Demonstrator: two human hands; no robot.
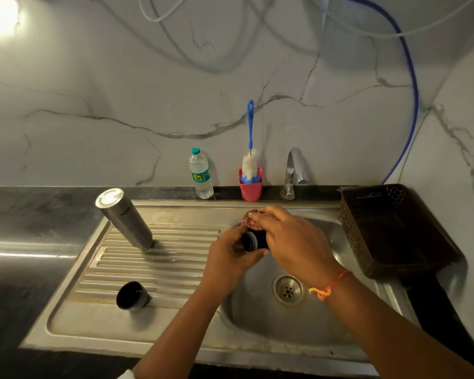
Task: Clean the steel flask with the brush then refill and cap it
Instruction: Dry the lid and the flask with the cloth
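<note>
Over the sink basin [326,318] a small black stopper [253,240] is being scrubbed. It is gripped by the left hand [227,258], fingers curled round it, while a reddish scrub pad [253,217] is clutched in the right hand [293,242] and pressed against the stopper's end. The steel flask [125,218] is parked well to the left on the ribbed drainboard [159,269], apparently stood mouth-down and touched by nobody. Nearer the front edge of that board, the outer cup lid [133,295] is laid open side up. The bottle brush [250,162] is seen standing in its pink holder [250,188] against the wall, between a plastic water bottle [201,173] and the tap [293,173], from which no water can be seen running.

So the closure parts are judged to be the step in hand; whether the flask's inside has been brushed cannot be told. Next, the stopper would need to be rinsed and set down, the pad released, and a hand freed for brush or flask. Refilling and capping are not yet done.
</note>
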